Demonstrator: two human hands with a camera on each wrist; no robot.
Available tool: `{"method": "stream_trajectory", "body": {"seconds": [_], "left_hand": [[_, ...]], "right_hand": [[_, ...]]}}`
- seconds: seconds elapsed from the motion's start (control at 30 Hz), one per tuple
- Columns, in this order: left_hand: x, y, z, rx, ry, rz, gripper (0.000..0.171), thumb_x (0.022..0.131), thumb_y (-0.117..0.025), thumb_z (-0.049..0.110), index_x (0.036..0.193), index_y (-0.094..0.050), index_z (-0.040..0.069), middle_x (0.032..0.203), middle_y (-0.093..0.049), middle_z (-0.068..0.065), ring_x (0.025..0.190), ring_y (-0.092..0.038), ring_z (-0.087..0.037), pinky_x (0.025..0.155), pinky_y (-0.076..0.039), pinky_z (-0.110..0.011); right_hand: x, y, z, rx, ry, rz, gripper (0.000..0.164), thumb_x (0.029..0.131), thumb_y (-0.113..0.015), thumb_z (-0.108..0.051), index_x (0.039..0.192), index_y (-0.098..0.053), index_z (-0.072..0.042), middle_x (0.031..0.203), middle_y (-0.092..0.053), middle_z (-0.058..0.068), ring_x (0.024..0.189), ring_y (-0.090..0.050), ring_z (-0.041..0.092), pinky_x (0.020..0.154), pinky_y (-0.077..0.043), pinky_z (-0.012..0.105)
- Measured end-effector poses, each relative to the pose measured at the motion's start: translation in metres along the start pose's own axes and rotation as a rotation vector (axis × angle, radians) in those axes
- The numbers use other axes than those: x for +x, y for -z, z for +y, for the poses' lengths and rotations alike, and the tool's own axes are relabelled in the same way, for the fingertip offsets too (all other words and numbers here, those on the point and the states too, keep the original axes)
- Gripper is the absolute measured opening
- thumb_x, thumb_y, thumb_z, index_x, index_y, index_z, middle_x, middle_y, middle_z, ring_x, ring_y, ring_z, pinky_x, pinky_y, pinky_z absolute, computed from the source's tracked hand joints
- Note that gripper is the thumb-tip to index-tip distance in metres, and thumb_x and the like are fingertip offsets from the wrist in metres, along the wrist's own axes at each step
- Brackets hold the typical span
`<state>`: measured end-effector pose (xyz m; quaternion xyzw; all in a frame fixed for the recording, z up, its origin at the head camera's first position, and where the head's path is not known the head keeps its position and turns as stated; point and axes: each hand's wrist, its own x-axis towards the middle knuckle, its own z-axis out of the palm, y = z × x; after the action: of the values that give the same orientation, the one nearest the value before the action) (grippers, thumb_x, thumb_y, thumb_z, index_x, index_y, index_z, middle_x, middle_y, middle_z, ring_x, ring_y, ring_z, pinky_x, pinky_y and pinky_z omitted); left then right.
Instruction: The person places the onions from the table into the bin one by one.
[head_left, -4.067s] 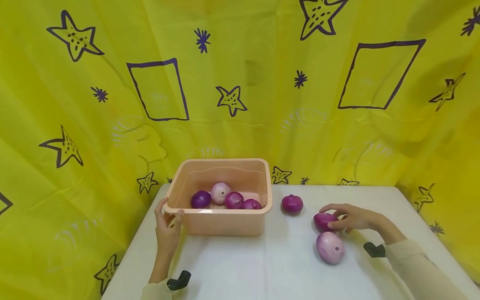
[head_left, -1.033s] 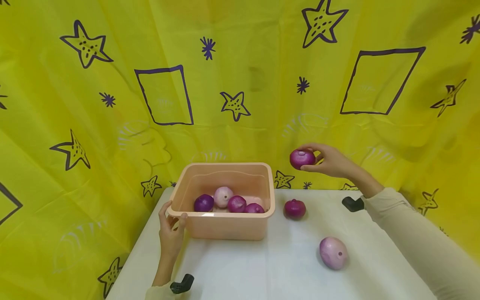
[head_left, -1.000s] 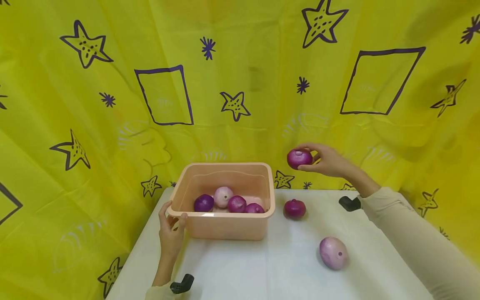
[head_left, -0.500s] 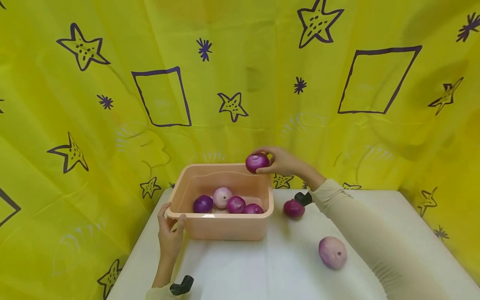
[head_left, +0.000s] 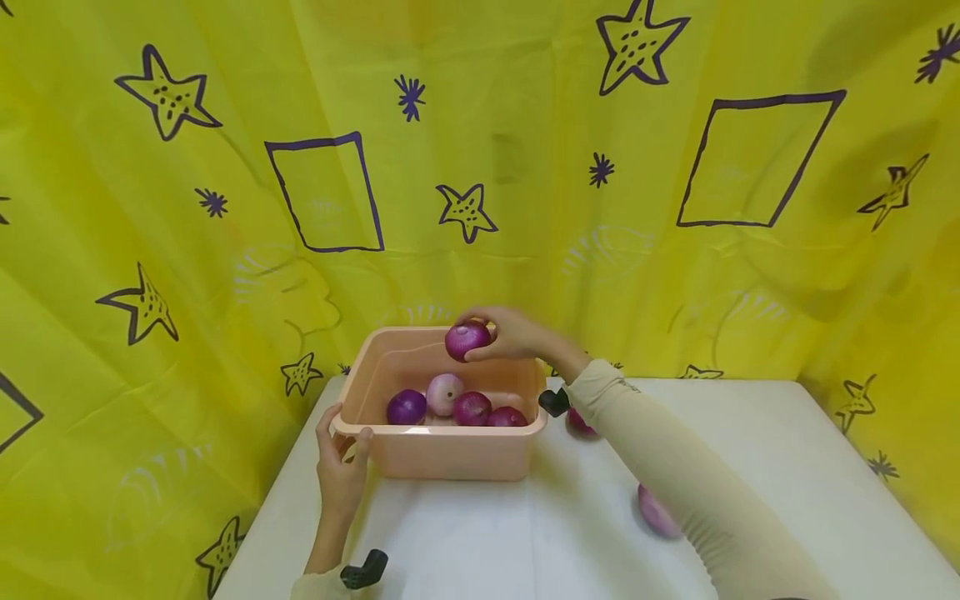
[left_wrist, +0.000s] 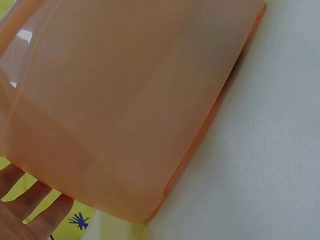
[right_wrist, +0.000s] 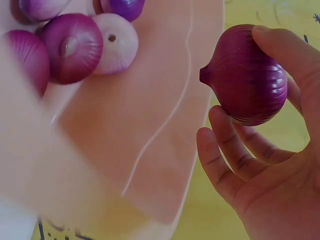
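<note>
A peach plastic tub (head_left: pixel 450 454) holds several onions, among them a dark purple onion (head_left: pixel 407 407) and a pale pinkish onion (head_left: pixel 445 393). Over its inside, near the back wall, my right hand (head_left: pixel 517 335) holds a purple-red onion (head_left: pixel 467 340) between thumb and fingers. In the right wrist view, the stem tip of this onion (right_wrist: pixel 245 75) points toward the tub. My left hand (head_left: pixel 342 471) grips the tub's front left corner at the rim. Left-hand fingers (left_wrist: pixel 50 212) lie along the tub's side (left_wrist: pixel 125 100) in the left wrist view.
Right of the tub, a red onion (head_left: pixel 581 423) and a pale pink onion (head_left: pixel 657 512) lie on the white tabletop (head_left: pixel 465 533), both partly hidden by my right sleeve (head_left: pixel 675 483). A yellow patterned curtain (head_left: pixel 510 275) hangs behind the table.
My right hand took the purple-red onion from the table's right side, lifted it and carried it left over the tub. The left hand keeps its grip on the rim.
</note>
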<state>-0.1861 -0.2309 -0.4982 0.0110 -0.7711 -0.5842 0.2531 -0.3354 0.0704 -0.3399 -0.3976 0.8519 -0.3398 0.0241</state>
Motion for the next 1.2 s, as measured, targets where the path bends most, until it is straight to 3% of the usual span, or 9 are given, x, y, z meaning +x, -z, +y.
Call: {"method": "stream_trajectory", "body": {"seconds": [0.27, 0.57, 0.97, 1.2], "left_hand": [[0.000, 0.000, 0.001, 0.003, 0.004, 0.001, 0.067, 0.101, -0.062, 0.016, 0.158, -0.027, 0.019, 0.158, -0.041, -0.020, 0.121, -0.058, -0.040, 0.080, -0.051, -0.013], [0.000, 0.001, 0.001, -0.001, 0.003, -0.010, 0.067, 0.102, -0.062, 0.017, 0.158, -0.027, 0.020, 0.157, -0.042, -0.019, 0.123, -0.057, -0.042, 0.081, -0.051, -0.013], [0.001, 0.001, 0.002, 0.004, 0.022, -0.013, 0.068, 0.101, -0.063, 0.019, 0.159, -0.026, 0.021, 0.160, -0.039, -0.016, 0.125, -0.056, -0.040, 0.081, -0.049, -0.012], [0.001, 0.001, 0.001, 0.009, 0.013, -0.011, 0.066, 0.102, -0.062, 0.022, 0.158, -0.028, 0.024, 0.161, -0.039, -0.015, 0.125, -0.057, -0.039, 0.082, -0.050, -0.013]], "right_hand": [[0.010, -0.013, -0.004, 0.003, -0.008, -0.035, 0.051, 0.087, -0.084, -0.025, 0.133, -0.064, -0.014, 0.122, -0.068, 0.006, 0.105, -0.065, 0.023, 0.090, -0.057, 0.032], [0.010, -0.015, -0.009, 0.003, -0.047, -0.063, 0.068, 0.091, -0.079, -0.032, 0.150, -0.049, -0.016, 0.145, -0.055, 0.021, 0.129, -0.055, 0.042, 0.105, -0.047, 0.057], [0.000, -0.013, 0.000, 0.068, -0.021, 0.043, 0.059, 0.091, -0.080, -0.021, 0.144, -0.055, -0.010, 0.138, -0.059, 0.025, 0.116, -0.065, 0.046, 0.099, -0.053, 0.053], [-0.018, -0.004, 0.002, 0.024, 0.018, 0.091, 0.058, 0.089, -0.081, -0.020, 0.140, -0.058, -0.007, 0.128, -0.065, 0.022, 0.102, -0.071, 0.043, 0.092, -0.058, 0.051]]}}
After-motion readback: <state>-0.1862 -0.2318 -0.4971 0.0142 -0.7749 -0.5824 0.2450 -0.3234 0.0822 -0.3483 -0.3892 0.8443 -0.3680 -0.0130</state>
